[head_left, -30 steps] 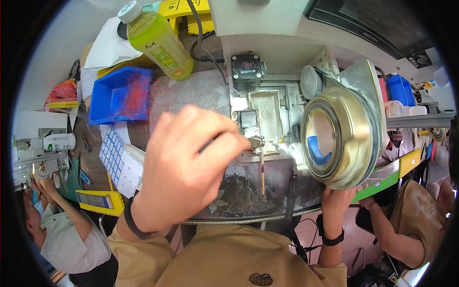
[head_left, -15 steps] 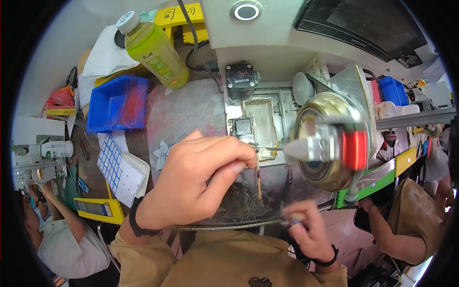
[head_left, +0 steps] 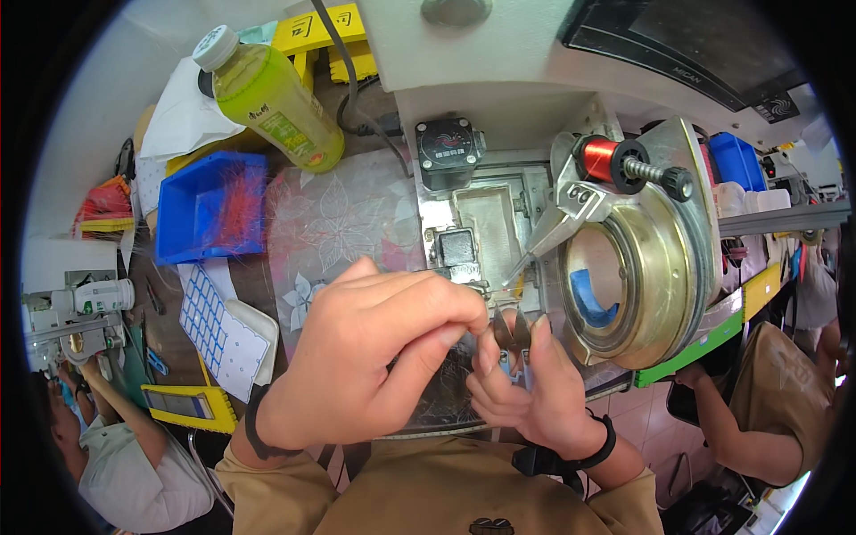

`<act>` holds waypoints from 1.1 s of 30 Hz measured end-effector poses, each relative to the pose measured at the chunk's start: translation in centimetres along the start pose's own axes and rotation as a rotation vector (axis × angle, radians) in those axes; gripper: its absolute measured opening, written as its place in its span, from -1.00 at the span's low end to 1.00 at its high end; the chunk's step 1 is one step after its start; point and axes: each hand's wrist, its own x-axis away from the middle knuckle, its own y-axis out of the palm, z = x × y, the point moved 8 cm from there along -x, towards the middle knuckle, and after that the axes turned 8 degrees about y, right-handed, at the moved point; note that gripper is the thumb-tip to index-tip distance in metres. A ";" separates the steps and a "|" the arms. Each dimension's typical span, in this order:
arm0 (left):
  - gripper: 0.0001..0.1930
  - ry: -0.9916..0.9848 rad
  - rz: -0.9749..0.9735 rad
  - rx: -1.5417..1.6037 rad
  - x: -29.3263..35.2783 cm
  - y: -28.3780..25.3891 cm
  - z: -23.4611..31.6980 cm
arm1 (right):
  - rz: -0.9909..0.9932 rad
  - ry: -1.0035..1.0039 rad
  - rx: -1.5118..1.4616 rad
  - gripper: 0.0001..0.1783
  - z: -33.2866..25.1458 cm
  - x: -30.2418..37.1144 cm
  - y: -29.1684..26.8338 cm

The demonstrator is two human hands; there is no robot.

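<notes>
My left hand fills the middle of the view, its thumb and forefinger pinched at the left edge of a small dark ring. From below, my right hand grips the same ring between thumb and fingers. Both hands hover over a metal work plate on the machine. Just right of them stands a large brass ring wheel, tilted on edge. A red wire spool sits on a shaft at its top.
A green drink bottle lies at the back left beside a blue bin of red strands. A white tray with a blue grid sits at the left. One person sits at lower left, another at right.
My right hand has left the underside of the brass wheel and risen to meet my left hand at the small ring. The wheel has turned, bringing the red spool to its top.
</notes>
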 end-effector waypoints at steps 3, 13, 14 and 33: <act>-0.90 0.015 0.008 0.006 -0.1 0.0 0.0 | -0.022 -0.014 -0.057 -0.38 0.1 -0.4 0.0; -0.91 0.010 0.024 0.009 -0.2 0.0 0.1 | -0.073 0.027 -0.182 -0.46 0.6 -1.3 -0.7; -0.91 0.010 0.033 0.006 -0.1 -0.1 0.1 | -0.058 0.023 -0.174 -0.49 0.5 -1.3 -0.6; -0.61 -0.330 0.411 -0.648 7.3 -15.4 -8.4 | 0.150 0.094 0.596 -0.68 0.6 8.1 -4.3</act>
